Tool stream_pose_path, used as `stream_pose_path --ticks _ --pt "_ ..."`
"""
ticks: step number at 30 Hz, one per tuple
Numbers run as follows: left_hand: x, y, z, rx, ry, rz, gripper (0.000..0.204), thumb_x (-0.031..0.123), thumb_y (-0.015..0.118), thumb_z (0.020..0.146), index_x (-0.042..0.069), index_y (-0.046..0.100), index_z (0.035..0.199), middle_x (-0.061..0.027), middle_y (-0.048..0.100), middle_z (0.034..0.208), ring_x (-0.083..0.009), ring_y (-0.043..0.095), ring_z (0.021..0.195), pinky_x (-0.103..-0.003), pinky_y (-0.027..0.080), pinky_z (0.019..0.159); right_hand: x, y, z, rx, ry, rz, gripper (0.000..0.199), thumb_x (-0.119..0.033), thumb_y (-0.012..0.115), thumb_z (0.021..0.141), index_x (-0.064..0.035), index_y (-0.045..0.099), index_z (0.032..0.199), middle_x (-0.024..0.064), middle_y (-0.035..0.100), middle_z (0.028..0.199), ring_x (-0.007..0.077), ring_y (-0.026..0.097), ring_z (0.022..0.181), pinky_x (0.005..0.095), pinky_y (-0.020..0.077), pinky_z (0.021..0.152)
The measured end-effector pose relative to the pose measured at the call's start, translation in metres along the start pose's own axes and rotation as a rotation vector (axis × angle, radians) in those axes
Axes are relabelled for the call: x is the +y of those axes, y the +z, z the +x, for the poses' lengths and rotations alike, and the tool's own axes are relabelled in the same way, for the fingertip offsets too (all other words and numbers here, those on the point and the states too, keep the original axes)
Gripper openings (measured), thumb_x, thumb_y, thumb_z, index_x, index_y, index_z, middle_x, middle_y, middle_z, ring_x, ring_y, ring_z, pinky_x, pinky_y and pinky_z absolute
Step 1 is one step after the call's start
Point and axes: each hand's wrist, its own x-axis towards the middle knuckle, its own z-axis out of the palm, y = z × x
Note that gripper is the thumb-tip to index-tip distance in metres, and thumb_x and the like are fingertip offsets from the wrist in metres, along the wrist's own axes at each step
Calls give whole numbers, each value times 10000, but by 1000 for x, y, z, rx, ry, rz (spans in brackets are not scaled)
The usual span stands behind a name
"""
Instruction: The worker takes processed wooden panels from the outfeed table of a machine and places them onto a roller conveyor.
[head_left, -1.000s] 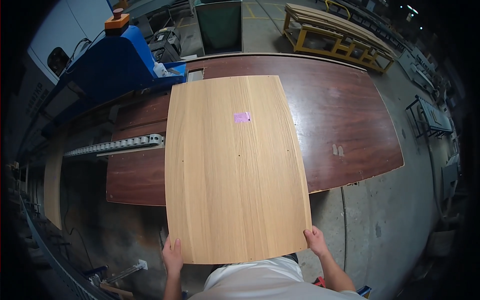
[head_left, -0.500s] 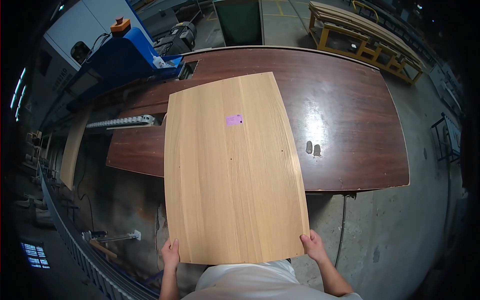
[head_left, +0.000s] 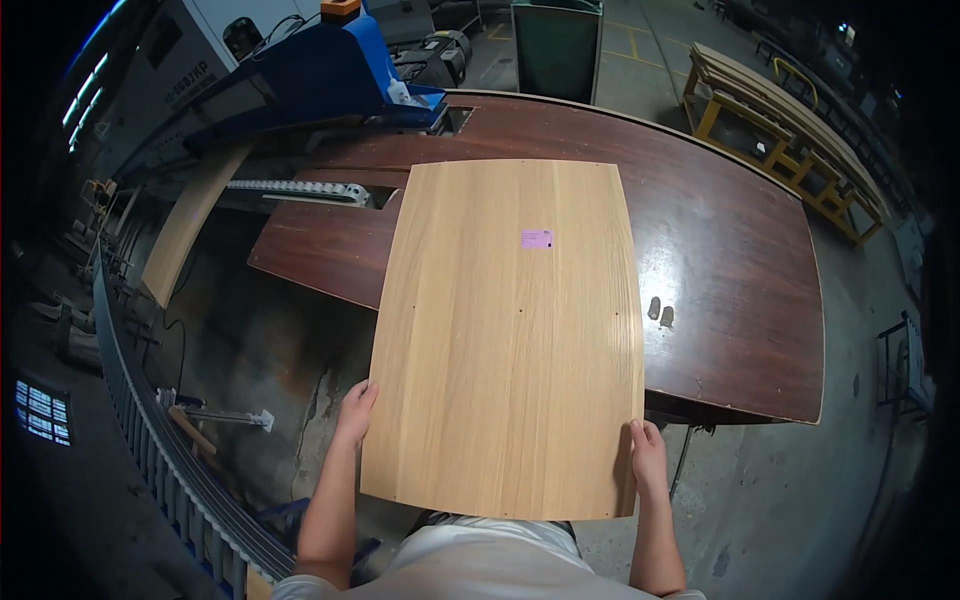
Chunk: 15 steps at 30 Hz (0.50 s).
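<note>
We see a glossy red-brown tabletop [head_left: 730,270], a whitish patch of light lying on its right half. Around the tabletop spreads a grey concrete floor [head_left: 770,500], stained and cracked. Beyond the tabletop's far edge we find a dark green bin [head_left: 556,55], with yellow lines [head_left: 632,42] painted on the floor further off. Past the tabletop's far right stands a yellow rack [head_left: 745,135] loaded with long boards. By its far left corner we have a blue machine [head_left: 300,85]. Well left of the tabletop run a long railing-like conveyor [head_left: 160,470], bright light strips [head_left: 93,86] and a glowing paned window [head_left: 42,411]. Right of the tabletop, a blue-framed cart [head_left: 905,345] sits in dimness.
</note>
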Motion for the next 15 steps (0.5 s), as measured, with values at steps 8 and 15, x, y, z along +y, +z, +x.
stream_pose_path --ticks 8,15 --pt "-34 2 54 27 -51 85 563 485 472 940 -52 628 999 -164 666 964 -255 625 928 -362 455 814 0 26 9 149 -32 -283 495 -404 546 934 81 643 963 137 675 832 179 620 806 330 473 746" --pt "-39 -9 25 28 -42 210 597 530 481 912 -47 631 938 -213 662 915 -327 637 903 -407 457 791 21 13 -18 61 171 -99 527 -423 524 939 57 609 1141 135 662 1054 204 613 952 330 456 842"
